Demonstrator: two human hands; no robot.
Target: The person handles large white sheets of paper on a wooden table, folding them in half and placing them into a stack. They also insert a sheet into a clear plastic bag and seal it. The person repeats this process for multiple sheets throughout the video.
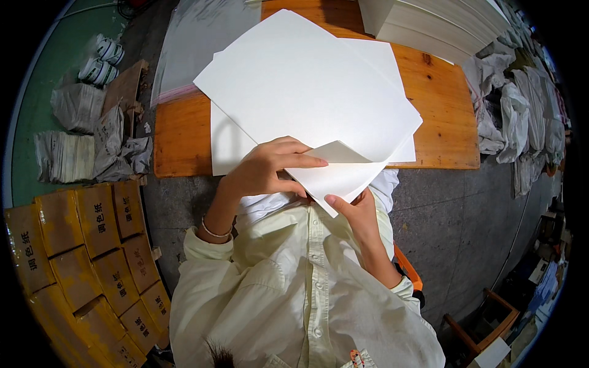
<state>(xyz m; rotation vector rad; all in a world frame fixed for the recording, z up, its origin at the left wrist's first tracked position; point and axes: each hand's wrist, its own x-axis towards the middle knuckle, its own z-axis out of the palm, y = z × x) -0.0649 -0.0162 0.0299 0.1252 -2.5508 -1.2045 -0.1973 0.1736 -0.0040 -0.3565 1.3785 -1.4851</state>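
Both hands, left hand point(261, 172) and right hand point(356, 211), pinch a half-folded corner of the white sheet point(307, 86) over the wooden table point(438, 104), its crease unpressed.

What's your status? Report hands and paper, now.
Left hand pinching the folded corner of the white sheet. Right hand gripping the corner from beneath. Sheet lies over the wooden table. Nothing obstructing.
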